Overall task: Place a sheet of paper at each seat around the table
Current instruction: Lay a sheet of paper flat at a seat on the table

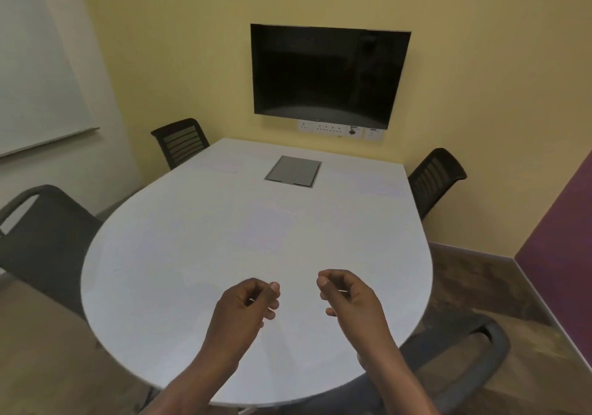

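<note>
While my left hand (253, 302) and right hand (346, 296) hover apart, loosely curled, empty, a faint sheet (266, 228) lies ahead of them on the desk (144, 286); I reckon reaching forward for it comes next.

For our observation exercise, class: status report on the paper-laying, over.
Left hand, right hand loosely curled over table, nothing visibly held. Faint far-left sheet, right sheet, centre sheet; white on white, uncertain. Nothing blocking.
</note>
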Available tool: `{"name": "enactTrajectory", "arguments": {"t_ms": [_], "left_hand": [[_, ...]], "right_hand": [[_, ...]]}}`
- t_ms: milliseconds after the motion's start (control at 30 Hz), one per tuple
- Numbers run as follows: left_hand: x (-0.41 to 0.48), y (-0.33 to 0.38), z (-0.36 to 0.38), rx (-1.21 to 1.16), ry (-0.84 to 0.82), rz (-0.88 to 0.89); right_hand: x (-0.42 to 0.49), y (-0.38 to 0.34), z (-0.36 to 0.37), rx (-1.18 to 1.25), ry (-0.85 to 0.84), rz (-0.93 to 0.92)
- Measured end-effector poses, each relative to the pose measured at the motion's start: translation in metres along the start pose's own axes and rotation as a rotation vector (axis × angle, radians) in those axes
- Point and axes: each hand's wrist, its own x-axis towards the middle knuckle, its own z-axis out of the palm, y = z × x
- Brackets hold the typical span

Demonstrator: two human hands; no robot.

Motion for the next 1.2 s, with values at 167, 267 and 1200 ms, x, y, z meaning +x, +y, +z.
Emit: {"name": "enactTrajectory", "arguments": {"t_ms": [167,267,1200], "left_hand": [[0.045,-0.012,-0.045,-0.005,0.025,-0.003],[0.078,-0.018,-0.061,0.021,0.013,-0.001],[0.41,-0.123,-0.097,0.216,-0.17,-0.274]], "right_hand": [[0.028,-0.009,0.063,-0.047,-0.025,-0.015],[0.054,-0.009,0.094,-0.073,-0.027,-0.043],[0.304,0.074,0.253,-0.559,0.069,0.053]]}}
